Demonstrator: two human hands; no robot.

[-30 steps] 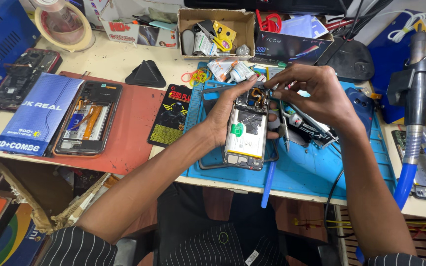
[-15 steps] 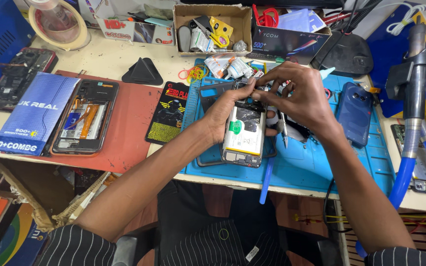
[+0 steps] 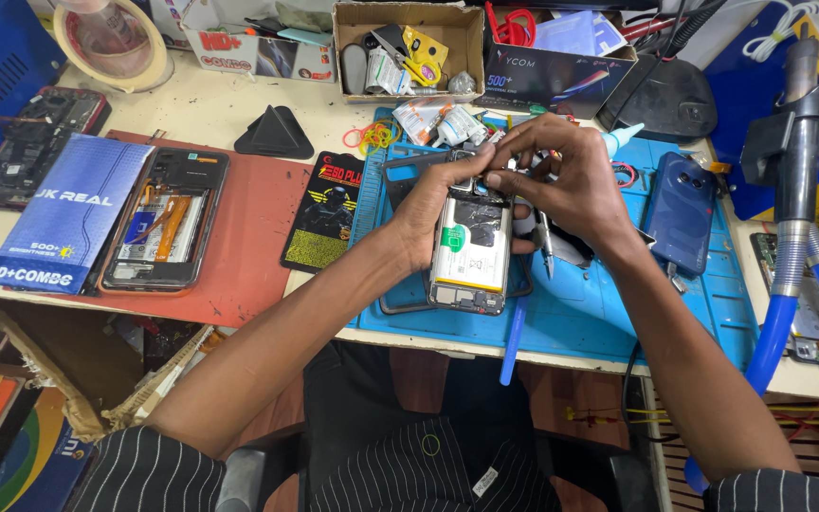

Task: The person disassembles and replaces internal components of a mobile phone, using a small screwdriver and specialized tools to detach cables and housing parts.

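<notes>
The opened phone (image 3: 470, 252), back cover off and its pale battery with a green sticker showing, is held just above the blue work mat (image 3: 609, 313) near the middle of the counter (image 3: 239, 104). The left hand (image 3: 433, 204) has its grip closed around the phone's left edge, thumb lying across the top end. The right hand (image 3: 561, 180) has its grip pinched shut at the phone's far end, fingertips (image 3: 497, 176) meeting the left thumb there; whether they pinch a small part cannot be told. A slim metal tool (image 3: 544, 242) hangs under the right palm, beside the phone's right edge. Against the frame half a second earlier, the hands and phone keep nearly the same pose; the right fingers have drawn closer in over the top end, and the phone sits slightly more upright in view. To the right lies a blue phone (image 3: 680, 223); to the left, on the red mat (image 3: 248, 246), another opened phone (image 3: 168, 218).
</notes>
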